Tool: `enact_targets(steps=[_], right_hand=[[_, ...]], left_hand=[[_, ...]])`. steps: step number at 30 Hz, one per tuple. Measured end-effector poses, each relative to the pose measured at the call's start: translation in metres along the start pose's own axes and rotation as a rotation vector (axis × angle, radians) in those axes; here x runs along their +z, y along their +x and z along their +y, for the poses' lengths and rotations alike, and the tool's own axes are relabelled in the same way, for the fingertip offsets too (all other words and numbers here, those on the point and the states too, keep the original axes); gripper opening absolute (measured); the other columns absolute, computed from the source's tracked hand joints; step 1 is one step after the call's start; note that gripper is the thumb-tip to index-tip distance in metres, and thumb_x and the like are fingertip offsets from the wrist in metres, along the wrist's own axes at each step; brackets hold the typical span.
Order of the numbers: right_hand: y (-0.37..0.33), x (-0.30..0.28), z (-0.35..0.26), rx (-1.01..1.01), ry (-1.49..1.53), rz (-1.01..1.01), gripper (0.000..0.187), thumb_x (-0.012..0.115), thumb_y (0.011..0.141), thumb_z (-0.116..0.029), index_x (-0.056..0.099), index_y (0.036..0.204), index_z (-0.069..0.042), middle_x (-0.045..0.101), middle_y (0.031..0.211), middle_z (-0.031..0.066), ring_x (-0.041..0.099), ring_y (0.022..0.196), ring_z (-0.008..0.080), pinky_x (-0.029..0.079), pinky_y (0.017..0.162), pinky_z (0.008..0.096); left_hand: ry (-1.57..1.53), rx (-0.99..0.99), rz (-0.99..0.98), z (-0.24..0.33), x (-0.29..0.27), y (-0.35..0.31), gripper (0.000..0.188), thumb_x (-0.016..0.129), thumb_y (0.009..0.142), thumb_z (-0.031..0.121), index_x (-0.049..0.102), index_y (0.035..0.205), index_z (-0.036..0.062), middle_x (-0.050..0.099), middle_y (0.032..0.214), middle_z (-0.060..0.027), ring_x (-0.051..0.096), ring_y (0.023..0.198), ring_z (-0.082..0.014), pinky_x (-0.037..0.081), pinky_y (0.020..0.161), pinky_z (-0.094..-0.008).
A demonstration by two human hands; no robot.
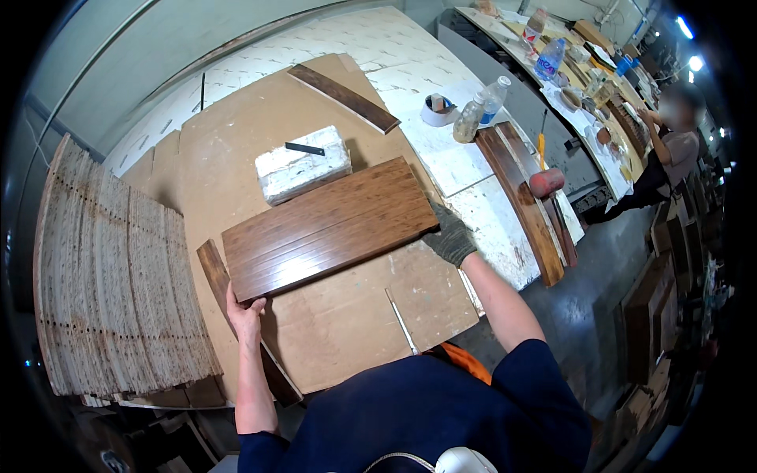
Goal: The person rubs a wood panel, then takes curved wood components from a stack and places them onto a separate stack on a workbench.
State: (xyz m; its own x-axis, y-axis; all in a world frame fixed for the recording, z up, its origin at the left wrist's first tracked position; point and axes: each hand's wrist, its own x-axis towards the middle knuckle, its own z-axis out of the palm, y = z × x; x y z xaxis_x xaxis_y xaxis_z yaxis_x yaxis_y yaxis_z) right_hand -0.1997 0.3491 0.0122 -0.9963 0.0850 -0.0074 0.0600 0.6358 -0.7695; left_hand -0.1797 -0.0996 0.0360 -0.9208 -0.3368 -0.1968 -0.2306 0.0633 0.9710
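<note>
A glossy brown wooden panel (327,229) with fine lengthwise grooves lies slanted in front of me, above the cardboard. My bare left hand (245,314) grips its near left corner, thumb along the edge and the other fingers partly hidden. At the panel's right end, my right hand (452,236) in a dark grey-green glove closes on the corner. Just beyond the panel sits a white wrapped block (303,167) with a small black strip (305,148) on top. A narrow brown board (211,264) runs partly under my left forearm.
Stacked boards (118,276) rise at the left. Another brown strip (344,98) lies on the cardboard (355,331) at the back. Right of it stand bottles (469,118), a tape roll (438,110), long boards (520,213) and a red mallet head (546,183). A person (674,142) works at a far bench.
</note>
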Motion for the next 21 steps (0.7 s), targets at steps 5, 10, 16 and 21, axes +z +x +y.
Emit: enact_targets(steps=[5,10,16,21], right_hand=[[0.010,0.013,0.012,-0.134,-0.076,0.056,0.063,0.068,0.076,-0.022,0.046,0.133,-0.005,0.052,0.130,0.0221,0.047,0.122,0.0352,0.038,0.103,0.0400],[-0.001,0.004,0.004,-0.142,0.123,0.094,0.069,0.069,0.069,-0.003,0.045,0.134,-0.003,0.059,0.122,0.0146,0.056,0.112,0.0246,0.044,0.096,0.0344],[0.002,0.017,0.013,-0.006,0.159,0.073,0.077,0.074,0.068,-0.006,0.042,0.138,-0.004,0.055,0.125,0.0157,0.055,0.112,0.0250,0.044,0.096,0.0333],[0.002,0.017,0.017,-0.051,0.098,0.092,0.076,0.073,0.070,0.002,0.040,0.138,-0.003,0.059,0.120,0.0090,0.057,0.105,0.0161,0.047,0.092,0.0293]], left_hand=[[-0.003,0.073,0.055,-0.016,-0.004,0.002,0.087,0.064,0.065,-0.020,0.030,0.142,0.0045,0.057,0.116,-0.0121,0.061,0.090,-0.0201,0.051,0.060,-0.0255],[0.082,0.083,0.130,-0.010,0.005,0.000,0.095,0.069,0.064,-0.018,0.022,0.145,0.0016,0.050,0.131,-0.0151,0.055,0.112,-0.0227,0.050,0.089,-0.0314],[-0.002,0.108,0.182,-0.032,-0.008,-0.002,0.079,0.071,0.068,-0.012,0.036,0.139,-0.0020,0.054,0.130,-0.0128,0.056,0.112,-0.0165,0.045,0.095,-0.0277],[-0.050,0.078,0.122,-0.027,-0.005,0.000,0.071,0.069,0.068,-0.014,0.047,0.134,0.0008,0.065,0.110,-0.0071,0.061,0.098,-0.0135,0.048,0.088,-0.0262]])
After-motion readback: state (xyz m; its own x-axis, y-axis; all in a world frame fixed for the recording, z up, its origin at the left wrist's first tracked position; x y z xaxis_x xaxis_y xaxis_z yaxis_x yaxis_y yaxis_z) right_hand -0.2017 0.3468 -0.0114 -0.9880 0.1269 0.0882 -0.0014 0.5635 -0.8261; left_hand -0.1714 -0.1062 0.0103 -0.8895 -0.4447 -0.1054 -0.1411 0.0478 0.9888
